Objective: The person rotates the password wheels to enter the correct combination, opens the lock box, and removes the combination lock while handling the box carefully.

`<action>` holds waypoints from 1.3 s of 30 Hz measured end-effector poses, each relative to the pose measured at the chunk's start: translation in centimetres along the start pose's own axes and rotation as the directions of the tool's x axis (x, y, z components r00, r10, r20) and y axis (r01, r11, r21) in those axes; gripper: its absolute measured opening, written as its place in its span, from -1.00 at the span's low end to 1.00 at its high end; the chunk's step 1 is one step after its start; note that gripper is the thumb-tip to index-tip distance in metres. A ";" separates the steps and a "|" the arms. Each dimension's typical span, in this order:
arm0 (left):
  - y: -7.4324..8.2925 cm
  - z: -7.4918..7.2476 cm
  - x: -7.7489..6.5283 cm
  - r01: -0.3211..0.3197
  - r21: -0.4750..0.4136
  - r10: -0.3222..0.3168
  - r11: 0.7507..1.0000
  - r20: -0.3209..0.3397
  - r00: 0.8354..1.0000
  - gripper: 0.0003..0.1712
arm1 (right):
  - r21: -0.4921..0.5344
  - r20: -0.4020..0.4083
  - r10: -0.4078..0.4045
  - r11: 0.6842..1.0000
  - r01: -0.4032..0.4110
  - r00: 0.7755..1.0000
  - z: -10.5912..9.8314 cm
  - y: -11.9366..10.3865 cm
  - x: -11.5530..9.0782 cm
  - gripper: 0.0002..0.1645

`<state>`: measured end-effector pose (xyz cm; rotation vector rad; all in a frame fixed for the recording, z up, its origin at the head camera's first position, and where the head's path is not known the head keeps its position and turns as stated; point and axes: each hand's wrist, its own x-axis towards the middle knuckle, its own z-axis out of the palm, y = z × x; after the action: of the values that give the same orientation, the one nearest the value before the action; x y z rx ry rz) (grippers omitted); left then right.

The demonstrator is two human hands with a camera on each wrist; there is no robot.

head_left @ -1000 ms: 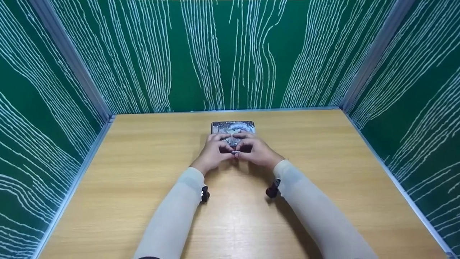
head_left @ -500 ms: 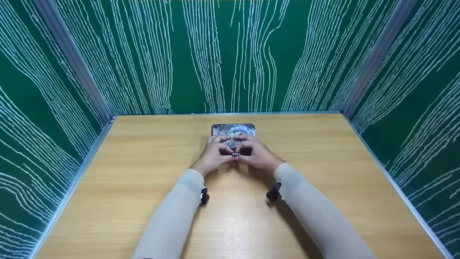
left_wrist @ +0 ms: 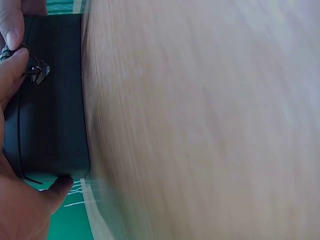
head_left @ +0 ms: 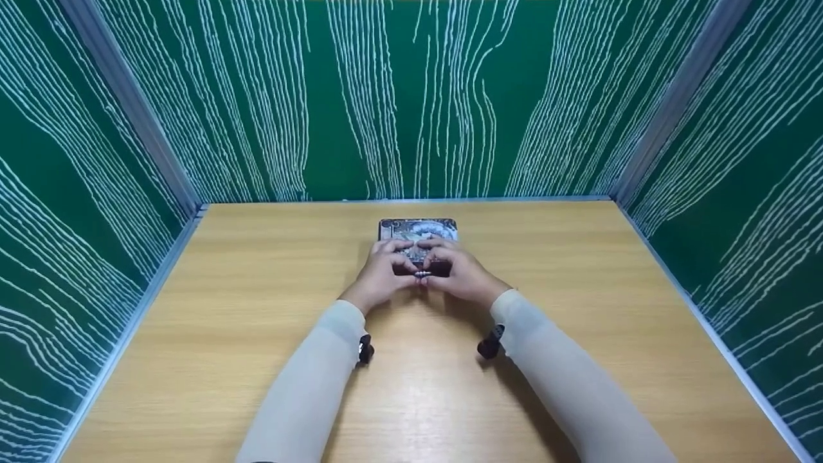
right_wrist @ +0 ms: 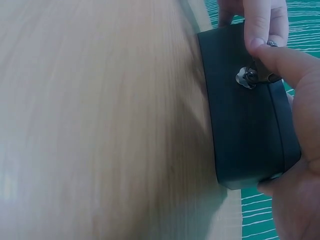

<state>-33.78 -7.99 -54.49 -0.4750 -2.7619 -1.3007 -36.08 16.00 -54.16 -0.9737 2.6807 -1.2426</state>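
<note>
A small box (head_left: 419, 229) with a dark front and a picture printed on its lid sits on the table, towards the back. In the left wrist view the box's dark front (left_wrist: 55, 117) carries a metal clasp (left_wrist: 41, 72). My left hand (head_left: 384, 273) grips the box from the left, and my right hand (head_left: 464, 274) grips it from the right. The thumbs of both hands meet at the clasp, seen also in the right wrist view as a metal fastener (right_wrist: 245, 78). The lid appears down. Fingers cover parts of the lid and the clasp.
The wooden table (head_left: 270, 257) reaches to green walls (head_left: 347, 173) with white wavy lines at the back and both sides. Grey metal strips (head_left: 627, 173) run along the corners. A small dark camera (head_left: 488, 346) sits at the right wrist, another (head_left: 366, 350) at the left.
The head view tilts slightly. Both hands stay in the same place on the box, and no other movement shows.
</note>
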 end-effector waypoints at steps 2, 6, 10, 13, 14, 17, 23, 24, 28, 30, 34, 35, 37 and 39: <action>0.0 0.0 0.0 0.005 -0.003 -0.005 1.000 0.004 1.000 -0.88 | 0.003 -0.001 0.004 1.000 -0.004 1.000 0.1 0.0 0.0 -0.74; 0.2 0.0 -0.2 0.022 -0.008 -0.022 1.000 0.020 1.000 -0.90 | 0.014 0.005 0.023 1.000 -0.023 1.000 0.1 -0.1 -0.3 -0.77; 0.2 0.0 -0.2 0.009 -0.010 -0.008 1.000 0.018 1.000 -0.91 | 0.011 -0.002 0.022 1.000 -0.022 1.000 0.1 -0.1 -0.4 -0.80; 0.2 0.0 -0.1 -0.016 -0.005 0.016 1.000 0.010 1.000 -0.91 | -0.007 -0.005 0.005 1.000 -0.005 1.000 0.1 0.0 -0.2 -0.81; 0.2 -0.1 -0.1 -0.024 -0.001 0.024 1.000 0.009 1.000 -0.90 | -0.010 -0.008 0.000 1.000 0.000 1.000 0.1 0.0 -0.2 -0.80; 0.1 0.0 0.0 -0.026 0.005 0.026 1.000 0.007 1.000 -0.89 | -0.008 -0.017 -0.003 1.000 0.003 1.000 0.1 0.0 -0.1 -0.79; 0.0 0.0 0.0 0.017 0.007 -0.017 1.000 0.004 1.000 -0.90 | 0.001 -0.008 0.001 1.000 -0.001 1.000 0.2 -0.2 -0.1 -0.80; 0.0 0.0 0.0 0.017 0.003 -0.017 1.000 0.003 1.000 -0.90 | 0.002 -0.009 0.003 1.000 -0.003 1.000 0.2 -0.2 -0.1 -0.80; 0.2 -0.1 0.0 0.007 -0.010 -0.007 1.000 0.005 1.000 -0.90 | -0.004 -0.020 0.012 1.000 -0.012 1.000 0.1 -0.2 -0.2 -0.80; 0.3 -0.1 0.0 0.005 -0.012 -0.005 1.000 0.007 1.000 -0.91 | -0.010 -0.020 0.011 1.000 -0.012 1.000 0.1 -0.2 -0.2 -0.81; 0.3 -0.1 -0.1 0.007 -0.011 -0.007 1.000 0.011 1.000 -0.92 | -0.023 -0.011 -0.002 1.000 0.002 1.000 0.1 -0.1 -0.2 -0.82; 0.3 -0.1 -0.1 0.006 -0.011 -0.006 1.000 0.010 1.000 -0.92 | -0.025 -0.010 -0.006 1.000 0.006 1.000 0.1 -0.1 -0.2 -0.81; 0.2 0.0 -0.1 0.003 -0.013 -0.003 1.000 0.005 1.000 -0.91 | -0.028 -0.010 -0.014 1.000 0.014 1.000 0.1 -0.1 -0.2 -0.79; 0.1 0.0 -0.1 -0.006 -0.017 0.006 1.000 -0.002 1.000 -0.90 | -0.031 -0.015 -0.023 0.999 0.022 1.000 0.2 -0.2 -0.2 -0.77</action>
<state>-33.66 -7.95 -54.42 -0.4829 -2.7476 -1.3233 -35.76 15.92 -54.21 -1.0050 2.7155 -1.2218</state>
